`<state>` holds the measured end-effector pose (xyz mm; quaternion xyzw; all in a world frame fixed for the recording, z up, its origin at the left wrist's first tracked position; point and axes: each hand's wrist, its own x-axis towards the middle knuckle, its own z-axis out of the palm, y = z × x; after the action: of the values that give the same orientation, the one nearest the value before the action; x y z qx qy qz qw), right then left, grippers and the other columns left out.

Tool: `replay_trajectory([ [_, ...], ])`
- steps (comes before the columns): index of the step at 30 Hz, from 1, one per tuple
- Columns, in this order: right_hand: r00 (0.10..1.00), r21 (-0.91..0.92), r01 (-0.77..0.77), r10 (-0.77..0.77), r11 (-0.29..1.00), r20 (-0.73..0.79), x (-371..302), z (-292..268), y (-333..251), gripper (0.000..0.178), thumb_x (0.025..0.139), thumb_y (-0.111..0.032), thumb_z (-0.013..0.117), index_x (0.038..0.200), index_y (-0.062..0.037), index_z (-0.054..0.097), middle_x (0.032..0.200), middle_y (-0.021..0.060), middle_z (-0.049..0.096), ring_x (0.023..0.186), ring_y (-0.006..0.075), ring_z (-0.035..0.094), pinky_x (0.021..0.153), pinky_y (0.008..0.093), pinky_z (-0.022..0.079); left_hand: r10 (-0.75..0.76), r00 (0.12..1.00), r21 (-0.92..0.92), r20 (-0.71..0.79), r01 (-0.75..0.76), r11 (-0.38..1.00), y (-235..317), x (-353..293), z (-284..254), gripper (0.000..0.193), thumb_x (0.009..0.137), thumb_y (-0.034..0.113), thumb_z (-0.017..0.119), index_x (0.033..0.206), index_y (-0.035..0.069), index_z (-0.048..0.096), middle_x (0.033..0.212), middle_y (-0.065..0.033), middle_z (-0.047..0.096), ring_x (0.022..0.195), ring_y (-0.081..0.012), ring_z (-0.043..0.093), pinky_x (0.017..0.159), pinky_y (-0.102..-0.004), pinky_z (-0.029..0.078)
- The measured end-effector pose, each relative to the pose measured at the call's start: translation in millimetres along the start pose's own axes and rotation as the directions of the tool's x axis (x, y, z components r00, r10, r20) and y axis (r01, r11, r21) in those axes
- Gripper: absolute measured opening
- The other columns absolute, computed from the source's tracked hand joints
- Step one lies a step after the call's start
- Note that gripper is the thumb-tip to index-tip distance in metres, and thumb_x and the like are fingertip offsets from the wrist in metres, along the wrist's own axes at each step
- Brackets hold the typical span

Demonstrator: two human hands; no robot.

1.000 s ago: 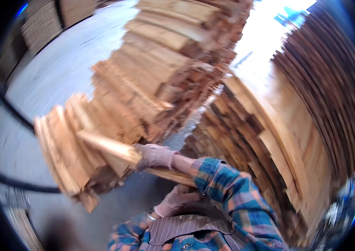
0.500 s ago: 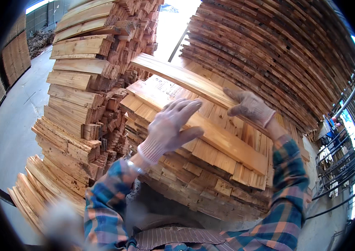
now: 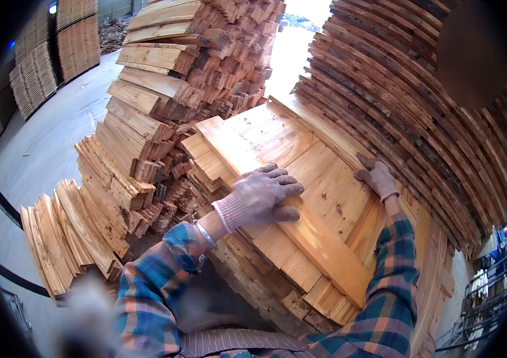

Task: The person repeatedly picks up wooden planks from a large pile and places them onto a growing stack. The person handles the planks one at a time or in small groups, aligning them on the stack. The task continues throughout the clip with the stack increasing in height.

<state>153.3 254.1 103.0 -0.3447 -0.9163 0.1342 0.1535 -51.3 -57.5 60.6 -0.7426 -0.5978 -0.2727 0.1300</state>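
My left hand [image 3: 263, 196], in a pale knitted glove, lies flat with its fingers out on a smooth wooden board [image 3: 331, 247] along the near side of a board stack. My right hand [image 3: 380, 180], gloved too, is at the far side, its thumb and fingers around another narrow wooden board [image 3: 319, 124]. That board lies along the stack's far edge; the hand hides part of it. Between the two boards shows a layer of knotty planks [image 3: 301, 158] laid side by side.
A tall pile of rough-ended boards [image 3: 164, 89] rises on the left, close to the stack. Behind, at the right, stands a high wall of stacked timber [image 3: 396, 101]. Several loose boards [image 3: 65, 232] stand at the lower left. Metal racks [image 3: 492, 292] are at the far right.
My right hand has brought the narrow board down onto the stack's far edge. My left hand, raised before, now rests on the near board. The view has turned.
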Motion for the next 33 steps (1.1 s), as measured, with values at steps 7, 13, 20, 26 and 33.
replay_trajectory([
  [7,0.986,0.27,0.097,-0.13,0.958,0.108,8,15,-23,0.069,0.072,-0.015,0.061,0.136,0.0083,0.049,0.124,0.0255,0.062,0.111,0.0281,0.061,0.097,0.0334,0.046,-0.118,0.992,0.015,0.048,0.117,0.993,15,-13,-21,0.046,0.075,0.042,0.072,0.105,0.008,0.065,0.106,-0.0073,0.065,0.107,-0.0267,0.057,0.098,-0.0418,0.043],
  [13,0.94,0.194,0.317,-0.335,0.928,0.068,40,19,58,0.067,0.077,-0.013,0.058,0.141,0.0054,0.045,0.124,0.0204,0.06,0.107,0.0251,0.057,0.092,0.031,0.044,-0.145,0.989,0.023,0.042,0.144,0.989,18,0,-9,0.043,0.074,0.055,0.067,0.09,0.015,0.071,0.091,-0.0017,0.069,0.098,-0.0212,0.062,0.096,-0.0352,0.043],
  [20,0.939,-0.102,0.319,-0.299,0.942,0.167,35,13,29,0.061,0.084,-0.023,0.059,0.138,0.0037,0.049,0.128,0.0247,0.058,0.116,0.0333,0.056,0.098,0.0362,0.043,-0.193,0.98,0.061,0.057,0.189,0.98,10,-6,-5,0.044,0.075,0.057,0.065,0.09,0.017,0.073,0.092,-0.0032,0.071,0.098,-0.0224,0.063,0.094,-0.0359,0.043],
  [26,0.888,0.078,0.357,-0.364,0.931,0.281,13,-43,-83,0.072,0.081,-0.039,0.069,0.136,0.0033,0.052,0.124,0.0225,0.061,0.113,0.0296,0.06,0.093,0.0357,0.047,-0.223,0.965,-0.015,0.14,0.228,0.974,16,-1,-14,0.047,0.076,0.056,0.066,0.099,0.015,0.072,0.1,-0.0053,0.07,0.104,-0.024,0.062,0.101,-0.0375,0.042],
  [33,0.755,-0.101,0.643,-0.605,0.76,0.253,-14,-41,-307,0.087,0.078,-0.061,0.069,0.14,-0.0029,0.049,0.115,0.022,0.064,0.106,0.0285,0.063,0.089,0.0368,0.05,-0.336,0.891,-0.364,-0.306,0.217,0.906,21,-53,-38,0.042,0.085,0.043,0.066,0.115,0.012,0.068,0.12,-0.0081,0.065,0.116,-0.0272,0.058,0.1,-0.0394,0.047],
])
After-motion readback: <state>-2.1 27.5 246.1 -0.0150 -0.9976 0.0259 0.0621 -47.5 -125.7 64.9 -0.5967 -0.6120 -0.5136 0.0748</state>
